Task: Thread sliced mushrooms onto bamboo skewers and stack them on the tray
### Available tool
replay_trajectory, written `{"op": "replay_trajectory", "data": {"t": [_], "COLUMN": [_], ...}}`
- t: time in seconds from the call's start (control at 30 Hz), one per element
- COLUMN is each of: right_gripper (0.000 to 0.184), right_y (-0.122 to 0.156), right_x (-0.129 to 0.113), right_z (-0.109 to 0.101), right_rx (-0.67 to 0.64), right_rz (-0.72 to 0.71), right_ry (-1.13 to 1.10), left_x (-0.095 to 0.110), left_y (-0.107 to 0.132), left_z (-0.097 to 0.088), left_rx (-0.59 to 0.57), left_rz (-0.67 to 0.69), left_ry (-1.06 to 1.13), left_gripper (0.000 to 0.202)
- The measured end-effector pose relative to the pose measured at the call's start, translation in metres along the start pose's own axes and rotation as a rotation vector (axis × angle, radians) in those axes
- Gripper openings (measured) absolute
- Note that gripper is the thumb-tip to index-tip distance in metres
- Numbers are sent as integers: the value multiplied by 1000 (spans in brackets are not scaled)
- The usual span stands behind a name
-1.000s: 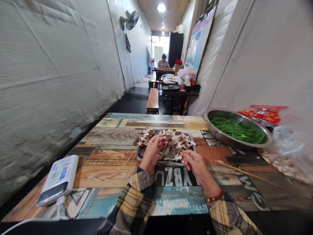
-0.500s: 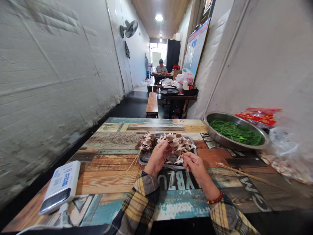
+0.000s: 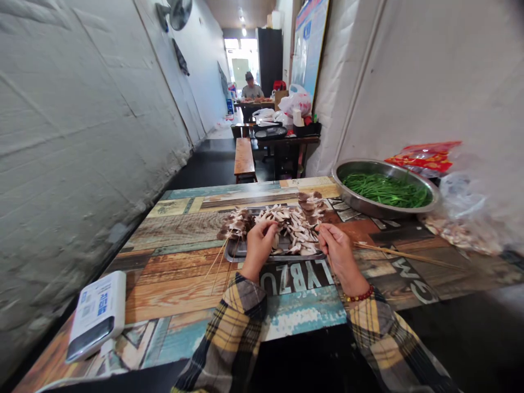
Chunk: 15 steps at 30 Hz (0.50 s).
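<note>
A metal tray [image 3: 234,258] of torn oyster mushrooms [image 3: 297,232] lies in front of me. Over its near left part, my left hand [image 3: 262,240] is closed, thumb and forefinger together; what they pinch, if anything, blends with the mushrooms behind. At the tray's right side, my right hand [image 3: 336,246] pinches a thin bamboo skewer, mostly hidden by the fingers. Brown mushroom caps threaded on it [image 3: 311,205] rise just beyond the fingertips. Finished-looking mushroom skewers [image 3: 236,222] rest on the tray's left end, their bare sticks pointing toward me.
Bare bamboo skewers [image 3: 405,254] lie to the right. Beyond them are a steel basin [image 3: 346,191] of green chives and a clear plastic bag [image 3: 462,229]. A white boxy device [image 3: 97,316] with a cable sits left. Another person [image 3: 251,90] sits at a far table.
My hands have moved apart. The mushroom skewer has swung to point away, beyond my right hand, uncovering the loose mushrooms in the tray. The camera view has tilted down and shifted right.
</note>
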State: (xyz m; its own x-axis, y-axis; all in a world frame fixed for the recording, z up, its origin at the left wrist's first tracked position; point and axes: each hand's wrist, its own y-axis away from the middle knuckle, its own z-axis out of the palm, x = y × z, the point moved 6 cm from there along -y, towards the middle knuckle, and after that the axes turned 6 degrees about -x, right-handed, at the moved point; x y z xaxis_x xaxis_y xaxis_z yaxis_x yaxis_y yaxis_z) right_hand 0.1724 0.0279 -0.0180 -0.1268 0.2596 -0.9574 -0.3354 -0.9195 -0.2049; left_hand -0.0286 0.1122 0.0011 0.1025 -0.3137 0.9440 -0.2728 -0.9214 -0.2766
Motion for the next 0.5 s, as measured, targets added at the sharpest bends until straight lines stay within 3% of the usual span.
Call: {"op": "replay_trajectory", "data": {"t": [0.1, 0.2, 0.33, 0.5], "right_gripper": [28, 29, 28, 29], "right_y": [0, 0, 0, 2], "right_x": [2, 2, 1, 2], "right_z": [2, 5, 7, 10], "right_rx": [-21, -46, -61, -82], "right_rz": [12, 22, 12, 26], "right_ry": [14, 10, -26, -30], "left_x": [11, 17, 18, 8], "left_y": [5, 11, 12, 9], "left_z": [21, 42, 59, 67], "left_rx": [-154, -267, -295, -307], "left_rz": [163, 236, 202, 74], "left_ry": [-342, -658, -919, -1020], "left_gripper": [13, 19, 19, 16]}}
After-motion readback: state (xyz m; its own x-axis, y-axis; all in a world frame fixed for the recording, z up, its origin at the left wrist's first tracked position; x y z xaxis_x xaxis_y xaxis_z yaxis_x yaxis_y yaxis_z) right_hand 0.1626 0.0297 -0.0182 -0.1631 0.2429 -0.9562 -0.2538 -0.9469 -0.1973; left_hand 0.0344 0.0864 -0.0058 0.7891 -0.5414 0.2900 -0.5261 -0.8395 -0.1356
